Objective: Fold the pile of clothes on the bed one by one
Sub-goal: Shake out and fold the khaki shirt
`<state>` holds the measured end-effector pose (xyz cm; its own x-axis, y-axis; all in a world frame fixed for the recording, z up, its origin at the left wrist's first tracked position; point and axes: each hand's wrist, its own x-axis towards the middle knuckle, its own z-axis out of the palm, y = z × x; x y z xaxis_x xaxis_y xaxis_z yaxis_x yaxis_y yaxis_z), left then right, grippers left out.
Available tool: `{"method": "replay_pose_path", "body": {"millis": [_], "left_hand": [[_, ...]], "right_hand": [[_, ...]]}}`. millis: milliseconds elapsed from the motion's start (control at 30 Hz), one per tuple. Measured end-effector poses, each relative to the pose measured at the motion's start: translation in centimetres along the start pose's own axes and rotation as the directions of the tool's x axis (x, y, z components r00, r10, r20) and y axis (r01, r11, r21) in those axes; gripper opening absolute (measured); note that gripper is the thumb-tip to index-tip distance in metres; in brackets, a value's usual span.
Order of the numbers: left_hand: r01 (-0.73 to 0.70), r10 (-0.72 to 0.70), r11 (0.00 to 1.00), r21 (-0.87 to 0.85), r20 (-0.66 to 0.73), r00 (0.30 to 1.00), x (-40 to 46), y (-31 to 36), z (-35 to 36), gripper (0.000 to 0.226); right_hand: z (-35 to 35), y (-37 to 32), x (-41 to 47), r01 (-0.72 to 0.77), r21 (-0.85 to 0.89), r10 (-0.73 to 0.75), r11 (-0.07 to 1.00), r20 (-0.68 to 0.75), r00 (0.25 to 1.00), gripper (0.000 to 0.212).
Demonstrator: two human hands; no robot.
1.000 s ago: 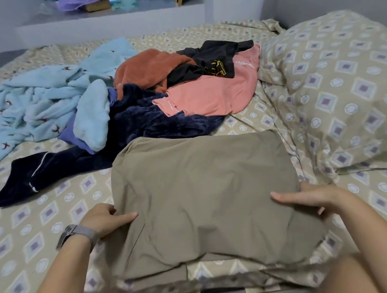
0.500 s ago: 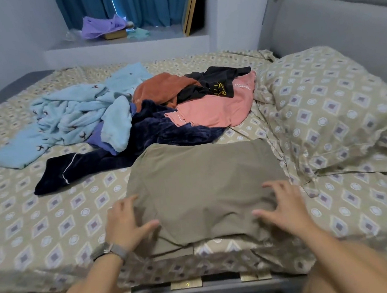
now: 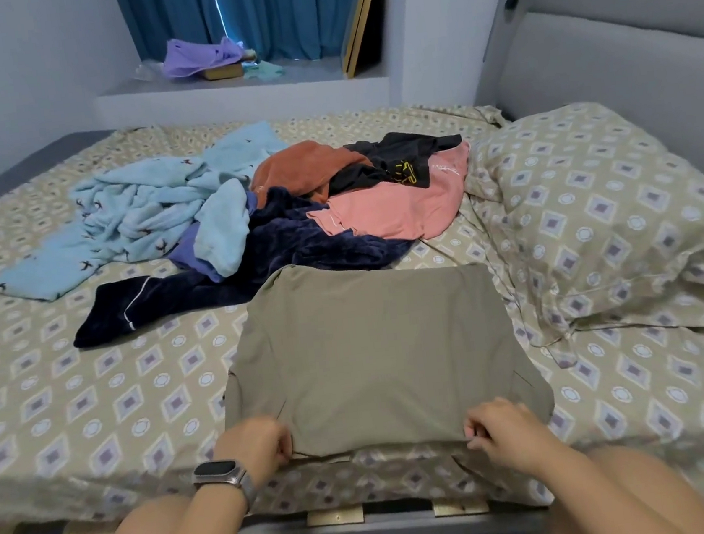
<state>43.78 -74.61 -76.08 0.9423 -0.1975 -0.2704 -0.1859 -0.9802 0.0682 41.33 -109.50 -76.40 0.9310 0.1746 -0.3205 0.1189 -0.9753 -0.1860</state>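
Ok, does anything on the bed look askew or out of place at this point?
Nothing is damaged or spilled. The khaki garment lies flat, though its near right corner flares out past the fold. Left hand and right hand both pinch its near edge. The unfolded pile behind is jumbled, as expected.

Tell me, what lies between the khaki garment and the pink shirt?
In the head view, the dark navy garment and some bare patterned sheet separate the khaki garment from the pink shirt.

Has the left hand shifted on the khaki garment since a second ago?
Yes. The left hand slid from the khaki garment's left side to its near hem, closer to the bed edge, now pinching it.
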Motion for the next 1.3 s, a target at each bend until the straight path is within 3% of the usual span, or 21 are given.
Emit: {"method": "replay_pose_path", "body": {"millis": [67, 133, 200, 267, 300, 367, 433, 467, 567, 633, 700, 767, 833, 867, 967, 1033, 1133, 1233, 1300], "left_hand": [[0.008, -0.009, 1.000, 0.013, 0.057, 0.998, 0.0, 0.4, 0.1, 0.024], [-0.010, 0.010, 1.000, -0.028, 0.033, 0.999, 0.3, 1.0, 0.3, 0.020], [-0.065, 0.058, 0.996, -0.063, -0.095, 0.994, 0.3, 2.0, 0.2, 0.019], [-0.194, 0.164, 0.979, -0.065, -0.315, 0.935, 0.5, 3.2, 0.4, 0.028], [-0.270, 0.235, 0.962, -0.045, -0.367, 0.900, 0.7, 3.8, 0.4, 0.034], [-0.349, 0.351, 0.935, 0.069, -0.336, 0.874, 1.8, 4.7, 1.3, 0.060], [-0.321, 0.346, 0.937, 0.139, -0.232, 0.909, 2.9, 5.0, 2.1, 0.084], [-0.291, 0.318, 0.945, 0.151, -0.208, 0.925, 3.2, 5.0, 2.1, 0.083], [-0.215, 0.216, 0.976, 0.021, -0.135, 0.967, 4.2, 4.1, 1.1, 0.041], [-0.157, 0.140, 0.985, -0.077, -0.190, 0.972, 4.8, 3.6, 0.8, 0.036], [-0.172, 0.154, 0.984, -0.051, -0.258, 0.954, 5.3, 3.7, 0.8, 0.033], [-0.191, 0.196, 0.980, 0.055, -0.111, 0.974, 4.8, 4.9, 0.7, 0.018], [-0.210, 0.191, 0.973, 0.100, 0.168, 0.967, 3.9, 6.0, 0.5, 0.010], [-0.203, 0.178, 0.976, 0.080, 0.244, 0.953, 3.7, 6.3, 0.5, 0.012], [-0.115, 0.104, 0.993, 0.028, 0.255, 0.961, 3.4, 6.4, 0.1, 0.033], [-0.089, 0.078, 0.995, 0.050, 0.183, 0.980, 3.3, 6.5, -0.2, 0.046], [-0.117, 0.122, 0.991, 0.068, -0.087, 0.989, 3.4, 7.2, -0.4, 0.050], [-0.261, 0.196, 0.959, -0.109, -0.409, 0.891, 4.3, 8.0, 0.2, 0.039], [-0.313, 0.189, 0.922, -0.229, -0.438, 0.879, 5.1, 8.8, 0.4, 0.037]], "right_hand": [[0.3, -0.3, 0.0, -0.001, -0.025, 0.002, 1.000, 0.052, 0.999, 0.017], [0.1, -0.4, 0.2, -0.013, 0.028, 0.013, 1.000, 0.001, 1.000, 0.013], [-0.4, 0.1, 0.7, -0.043, 0.188, 0.080, 0.981, -0.198, 0.977, 0.015], [-0.8, 1.0, 1.5, -0.087, 0.304, 0.215, 0.949, -0.421, 0.881, 0.024], [-1.1, 1.4, 1.9, -0.116, 0.334, 0.268, 0.936, -0.456, 0.849, 0.034], [-1.5, 1.7, 2.6, -0.211, 0.330, 0.327, 0.920, -0.350, 0.878, 0.056], [-1.8, 1.8, 3.2, -0.301, 0.192, 0.333, 0.934, -0.164, 0.928, 0.080], [-2.0, 1.9, 3.5, -0.324, 0.134, 0.337, 0.937, -0.090, 0.937, 0.090], [-2.4, 2.7, 4.3, -0.379, 0.197, 0.390, 0.904, -0.014, 0.921, 0.104], [-2.8, 3.5, 5.1, -0.439, 0.369, 0.498, 0.819, -0.077, 0.864, 0.110], [-3.2, 4.9, 6.2, -0.477, 0.555, 0.611, 0.682, -0.072, 0.789, 0.122], [-3.1, 6.5, 7.4, -0.486, 0.665, 0.643, 0.567, 0.011, 0.765, 0.134], [-2.7, 7.8, 8.4, -0.484, 0.717, 0.637, 0.501, 0.073, 0.767, 0.117], [-2.6, 8.3, 8.7, -0.461, 0.756, 0.634, 0.466, 0.078, 0.770, 0.102], [-3.2, 8.8, 9.1, -0.355, 0.885, 0.597, 0.301, 0.115, 0.794, 0.080], [-3.6, 8.8, 9.3, -0.309, 0.931, 0.546, 0.192, 0.160, 0.822, 0.075], [-4.3, 8.6, 9.4, -0.314, 0.946, 0.468, 0.073, 0.246, 0.849, 0.080], [-3.9, 9.2, 10.0, -0.335, 0.942, 0.368, -0.009, 0.315, 0.875, 0.099], [-4.6, 8.2, 9.6, -0.320, 0.947, 0.319, -0.034, 0.314, 0.894, 0.087]]}}
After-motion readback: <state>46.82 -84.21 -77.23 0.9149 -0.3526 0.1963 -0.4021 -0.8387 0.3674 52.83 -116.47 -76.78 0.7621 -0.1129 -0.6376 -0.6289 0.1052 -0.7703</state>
